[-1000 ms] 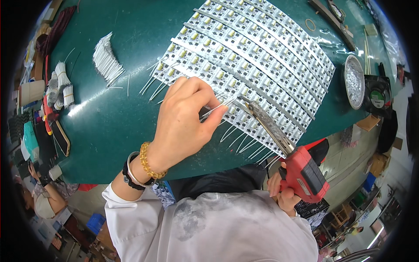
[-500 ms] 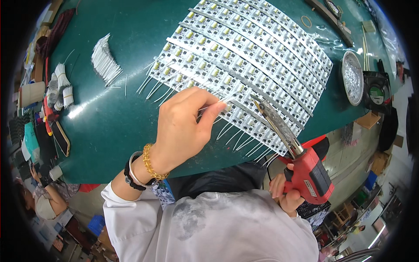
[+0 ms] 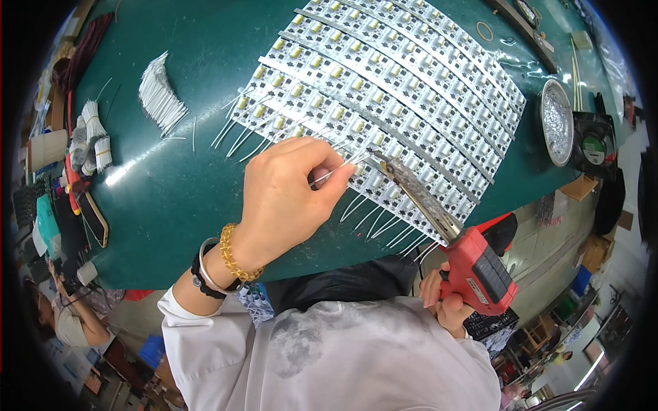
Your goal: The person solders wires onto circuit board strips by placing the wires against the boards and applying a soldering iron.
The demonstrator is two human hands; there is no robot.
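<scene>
My left hand [image 3: 291,198] pinches a thin white wire [image 3: 329,175] between thumb and forefinger, over the near edge of a panel of white circuit boards [image 3: 404,103]. In my right hand [image 3: 444,301] is a red soldering gun [image 3: 482,270], gripped by its handle. Its metal barrel [image 3: 419,195] slants up and left, and the tip is close to the fingertips of my left hand. Whether the tip touches the board I cannot tell. Several white wires stick out from the panel's near edge, on both sides of my left hand.
A pile of cut white wires [image 3: 162,96] lies on the green table [image 3: 205,34] at left, with wire bundles [image 3: 96,137] beyond it. To the right stand a metal dish [image 3: 556,123] and a black fan [image 3: 595,147]. Another person's arm [image 3: 79,312] shows at lower left.
The soldering gun has moved left and slightly up, bringing its tip closer to my left fingertips. My left hand has shifted slightly left, still pinching the wire.
</scene>
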